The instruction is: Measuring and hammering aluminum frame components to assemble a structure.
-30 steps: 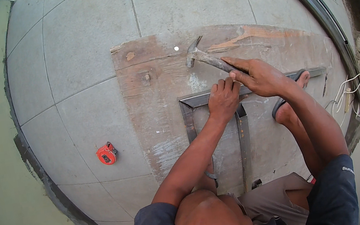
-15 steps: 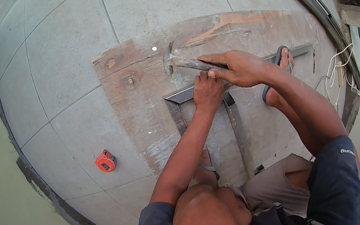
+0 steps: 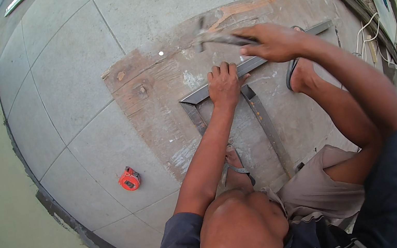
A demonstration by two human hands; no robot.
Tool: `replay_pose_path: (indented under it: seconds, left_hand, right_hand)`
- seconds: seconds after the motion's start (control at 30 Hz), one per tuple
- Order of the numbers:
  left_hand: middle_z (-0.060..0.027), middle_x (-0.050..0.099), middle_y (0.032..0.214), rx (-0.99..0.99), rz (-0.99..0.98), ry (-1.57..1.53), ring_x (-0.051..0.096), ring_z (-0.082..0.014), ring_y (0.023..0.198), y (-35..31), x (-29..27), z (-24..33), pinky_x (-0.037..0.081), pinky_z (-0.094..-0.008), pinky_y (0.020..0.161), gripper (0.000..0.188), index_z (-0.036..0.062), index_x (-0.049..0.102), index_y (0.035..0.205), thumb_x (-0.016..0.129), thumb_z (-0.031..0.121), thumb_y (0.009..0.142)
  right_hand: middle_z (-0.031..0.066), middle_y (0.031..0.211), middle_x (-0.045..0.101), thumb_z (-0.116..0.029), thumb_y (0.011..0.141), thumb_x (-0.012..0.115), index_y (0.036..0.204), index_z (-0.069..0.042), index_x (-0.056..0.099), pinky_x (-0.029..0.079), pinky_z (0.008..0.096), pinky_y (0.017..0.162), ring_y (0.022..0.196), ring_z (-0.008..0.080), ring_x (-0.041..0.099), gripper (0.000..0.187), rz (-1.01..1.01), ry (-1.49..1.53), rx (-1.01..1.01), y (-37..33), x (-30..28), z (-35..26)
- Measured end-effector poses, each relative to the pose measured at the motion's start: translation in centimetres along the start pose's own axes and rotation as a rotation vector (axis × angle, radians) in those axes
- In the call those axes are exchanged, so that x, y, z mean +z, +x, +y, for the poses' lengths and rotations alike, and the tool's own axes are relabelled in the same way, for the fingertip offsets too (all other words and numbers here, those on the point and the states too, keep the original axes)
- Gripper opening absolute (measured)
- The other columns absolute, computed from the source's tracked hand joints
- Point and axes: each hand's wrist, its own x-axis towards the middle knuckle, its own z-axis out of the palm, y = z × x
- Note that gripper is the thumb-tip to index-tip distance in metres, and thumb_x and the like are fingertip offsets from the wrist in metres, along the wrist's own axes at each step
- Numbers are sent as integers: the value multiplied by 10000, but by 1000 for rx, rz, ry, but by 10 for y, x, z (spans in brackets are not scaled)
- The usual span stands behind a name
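Right hand (image 3: 271,42): gripped grey claw hammer (image 3: 229,39).
Change: hammer neared far edge of brown wooden board (image 3: 142,117).
Left hand (image 3: 225,86): covered dark metal bar (image 3: 251,64), closure unclear.
Bar: seemingly steadied.

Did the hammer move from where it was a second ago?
Yes. Against the white spot on the wooden board, the hammer in the right hand has moved upward and rightward in view.

Daylight falls soft and even (the hammer (image 3: 227,38) blurs), corners black.
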Motion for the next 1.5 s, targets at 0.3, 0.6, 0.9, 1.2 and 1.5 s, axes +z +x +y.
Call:
replay_pose_path:
  seconds: [0.3, 0.6, 0.9, 1.2, 1.5]
  left_hand:
    - [-62, 598, 974, -55, -56, -9, 562, -263, 924, -5, -13, -10, 443, -390, 775, 481, 108, 670, 1001, 768, 503, 745]
    - [-129, 630, 1070, -344, 319, -272, 609, -320, 993, -102, -99, -23, 486, -431, 887, 338, 65, 670, 1083, 797, 245, 827]
    - [-178, 674, 855, -1271, 48, -163, 655, -294, 778, -359, -115, 30, 503, -395, 705, 303, -15, 626, 945, 594, 283, 986]
    - [-126, 675, 835, -1273, 445, -320, 641, -193, 757, -229, -115, 68, 521, -349, 710, 256, -10, 644, 973, 659, 244, 951]
    - [-196, 572, 1215, 48, -380, -20, 603, -342, 1129, 115, -145, 175, 498, -421, 966, 756, -10, 471, 1364, 798, 346, 783]
  right_hand:
    - [253, 1285, 629, -326, 945, 637, 1357, -59, 563, 460, 418, 1021, 1183, 301, 629, 497, -161, -39, 649, -152, -59, 15]
    - [269, 865, 675, -346, 903, 652, 1153, -28, 523, 511, 572, 728, 815, 492, 655, 425, 36, -241, 606, -286, 142, 218]
    - [126, 1132, 602, -638, 868, 663, 1332, -27, 525, 509, 358, 745, 889, 215, 606, 780, 786, 985, 986, -174, 123, 314]
    - [156, 1116, 631, -384, 727, 868, 1162, 67, 610, 500, 370, 711, 925, 243, 622, 678, 1181, 1238, 994, -70, 78, 401]
    - [140, 1180, 610, -310, 828, 803, 1223, 80, 589, 451, 359, 932, 1065, 241, 573, 595, 1468, 1469, 413, -118, -12, 334]
